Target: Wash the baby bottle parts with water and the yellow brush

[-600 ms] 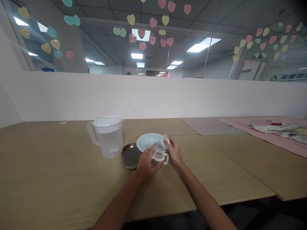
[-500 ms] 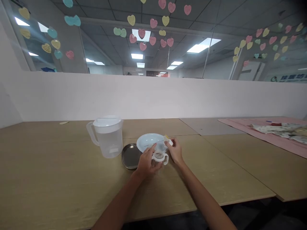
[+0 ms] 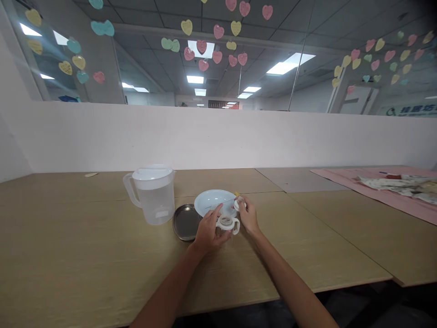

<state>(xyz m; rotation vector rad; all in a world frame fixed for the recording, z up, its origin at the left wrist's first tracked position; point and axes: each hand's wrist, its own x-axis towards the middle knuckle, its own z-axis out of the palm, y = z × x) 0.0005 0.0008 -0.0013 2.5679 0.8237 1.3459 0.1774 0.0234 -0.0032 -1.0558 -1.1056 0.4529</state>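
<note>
My left hand (image 3: 208, 231) is wrapped round a small clear cup with a white collar and side handles (image 3: 226, 222). The cup stands upright with its mouth uncovered. Just beyond it, my right hand (image 3: 250, 217) grips a white cup lid (image 3: 238, 204) with a small yellow part at its top. From the lid a thin straw-like tube (image 3: 226, 201) stretches left over a pale bowl (image 3: 198, 199). My right fingers hide part of the lid, and the left ones cover much of the cup's lower side.
A round metal dish (image 3: 185, 222) lies left of the cup, touching or close to the bowl. Behind it stands a lidded translucent pitcher (image 3: 155, 198). A pink cloth (image 3: 344, 176) with fabric pieces lies far right. The wooden table's (image 3: 102, 259) front edge is near my forearms.
My right hand has turned the lid slightly, lowering it a little and bringing its white side more into view. The left hand and the cup have stayed in place.
</note>
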